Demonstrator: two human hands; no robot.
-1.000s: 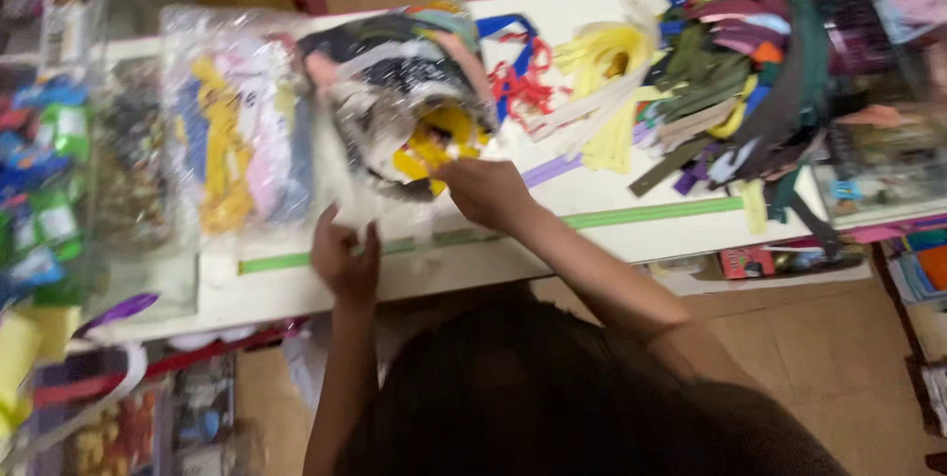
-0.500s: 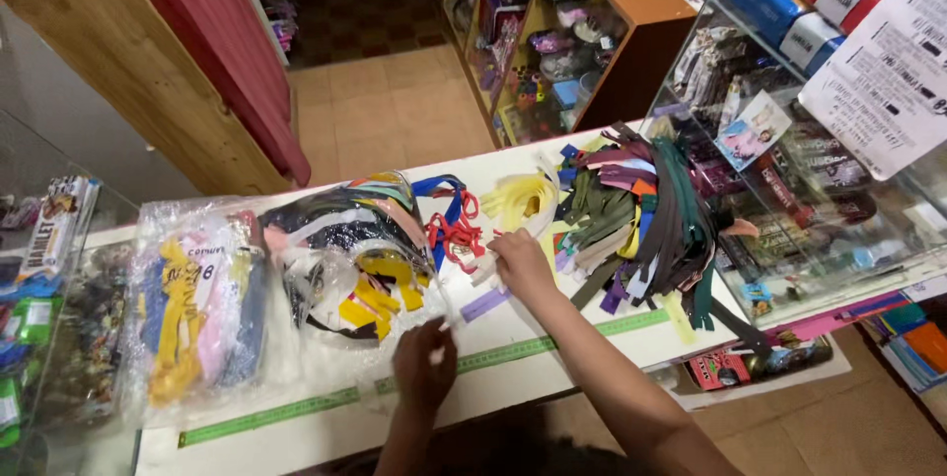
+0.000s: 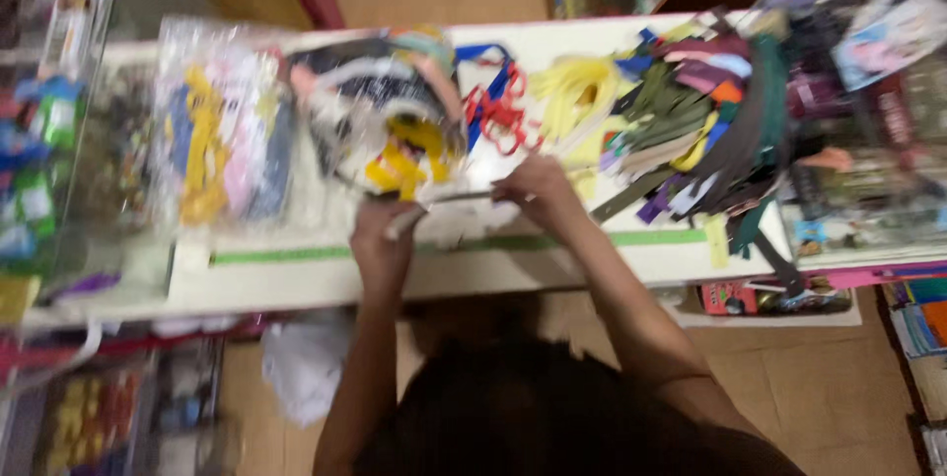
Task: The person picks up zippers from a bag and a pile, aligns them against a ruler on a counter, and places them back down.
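Stretched between closed left hand (image 3: pixel 383 239) and closed right hand (image 3: pixel 533 195) over the white counter (image 3: pixel 296 279), pale zipper strip (image 3: pixel 459 198): light, limp, best pinched at its ends.

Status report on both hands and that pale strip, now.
Left hand and right hand each grip an end of the pale strip, stretched over the white counter. Clear bag of coloured zippers close behind. Picture blurred; nothing blocks.
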